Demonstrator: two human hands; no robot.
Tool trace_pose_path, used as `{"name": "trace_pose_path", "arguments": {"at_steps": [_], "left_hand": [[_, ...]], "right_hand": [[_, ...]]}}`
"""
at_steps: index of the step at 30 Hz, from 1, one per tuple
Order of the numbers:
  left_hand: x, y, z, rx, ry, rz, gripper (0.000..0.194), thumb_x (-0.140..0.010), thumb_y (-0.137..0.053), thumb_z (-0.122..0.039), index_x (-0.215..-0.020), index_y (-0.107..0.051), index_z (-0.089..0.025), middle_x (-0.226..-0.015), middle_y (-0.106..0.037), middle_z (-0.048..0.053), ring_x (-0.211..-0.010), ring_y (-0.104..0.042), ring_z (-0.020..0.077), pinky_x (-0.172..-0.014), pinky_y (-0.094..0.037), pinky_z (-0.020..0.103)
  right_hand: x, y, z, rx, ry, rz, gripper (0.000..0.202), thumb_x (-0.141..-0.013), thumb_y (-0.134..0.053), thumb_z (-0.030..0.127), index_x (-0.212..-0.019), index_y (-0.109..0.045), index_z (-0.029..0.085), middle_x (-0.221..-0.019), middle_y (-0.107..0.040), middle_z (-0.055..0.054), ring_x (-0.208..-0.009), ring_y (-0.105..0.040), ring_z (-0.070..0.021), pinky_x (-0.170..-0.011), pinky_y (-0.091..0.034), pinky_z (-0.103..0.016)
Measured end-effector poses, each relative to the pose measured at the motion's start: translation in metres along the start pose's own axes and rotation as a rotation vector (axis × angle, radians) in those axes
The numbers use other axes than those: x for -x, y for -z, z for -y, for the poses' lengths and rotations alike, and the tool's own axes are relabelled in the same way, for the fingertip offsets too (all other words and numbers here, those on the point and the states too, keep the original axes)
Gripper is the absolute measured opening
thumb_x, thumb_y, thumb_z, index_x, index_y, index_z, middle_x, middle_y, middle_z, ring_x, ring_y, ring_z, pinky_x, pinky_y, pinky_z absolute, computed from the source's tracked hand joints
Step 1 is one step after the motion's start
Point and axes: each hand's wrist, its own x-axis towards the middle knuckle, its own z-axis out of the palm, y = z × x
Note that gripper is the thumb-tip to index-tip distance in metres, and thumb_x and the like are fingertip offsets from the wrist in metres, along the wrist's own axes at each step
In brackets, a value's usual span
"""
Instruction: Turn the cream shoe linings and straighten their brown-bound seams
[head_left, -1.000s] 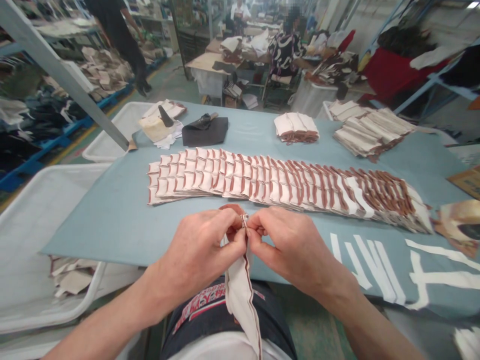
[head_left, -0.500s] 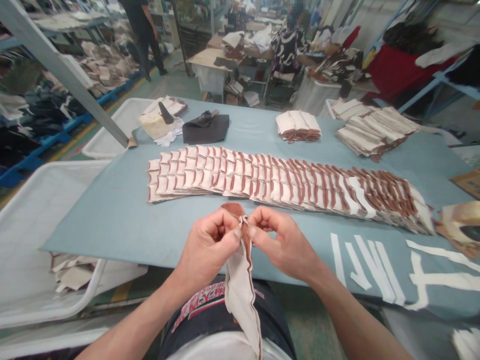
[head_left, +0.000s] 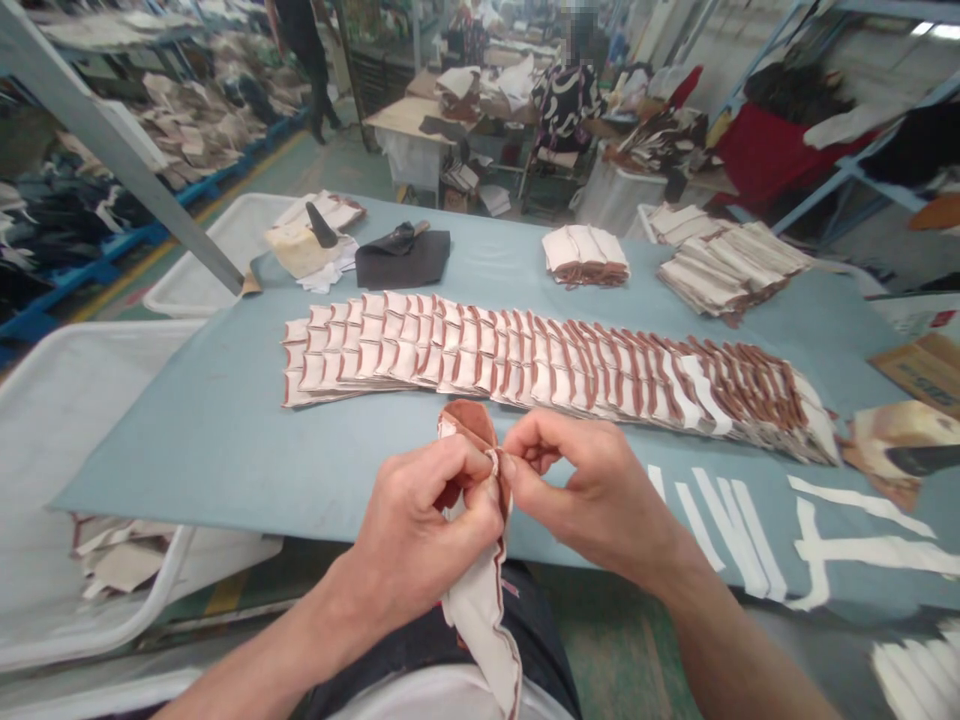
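So, left to right on my feed: a white plastic bin [head_left: 75, 430] sits way out at 9 o'clock, beside the blue-green table [head_left: 217, 440]. Then comes my left hand [head_left: 431, 500], thumb and index pinched together on the edge of a cream-and-brown fabric piece [head_left: 476, 595], the other fingers curled in. The pinched spot is at about 2 o'clock from the middle of that hand.

The piece itself is between the two hands, long axis running roughly 11:30 to 5:30. Its rounded brown end [head_left: 469, 415] pokes up past the fingers, around 1 o'clock from the left hand, and the long cream part hangs down over the lap [head_left: 544, 635].

My right hand [head_left: 585, 490] comes in from the other side, thumb and index tips together on the same edge, so its pinch is near 10 o'clock. Can't tell how hard it's gripping. Neither hand is really nearer, since both touch the piece and the fingertips nearly meet, but the left covers more of it.

Past the right hand, around 4 o'clock, there are loose white strips [head_left: 729, 535] on the table.
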Motion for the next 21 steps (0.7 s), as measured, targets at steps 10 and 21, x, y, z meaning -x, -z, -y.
{"name": "trace_pose_path", "arguments": {"at_steps": [10,21], "left_hand": [[-0.002,0.008,0.010,0.219,0.252,0.084,0.021,-0.081,-0.056,-0.028,-0.064,-0.050,-0.019,-0.057,-0.051,-0.004,-0.053,-0.046,0.0097,-0.051,-0.039,0.021],[-0.003,0.028,0.012,0.000,-0.009,0.079,0.007,-0.084,-0.055,-0.020,-0.085,-0.061,-0.017,-0.079,-0.064,0.001,-0.072,-0.058,0.0149,-0.070,-0.048,0.026]], "right_hand": [[0.007,-0.022,-0.010,-0.181,-0.050,-0.050,0.014,-0.090,-0.057,0.019,-0.076,-0.059,0.020,-0.066,-0.063,0.003,-0.056,-0.057,-0.0106,-0.055,-0.046,-0.022],[0.018,-0.012,0.002,-0.035,0.127,-0.090,0.017,-0.090,-0.057,0.010,-0.078,-0.060,0.021,-0.069,-0.069,0.003,-0.060,-0.062,-0.0100,-0.061,-0.049,-0.019]]}}
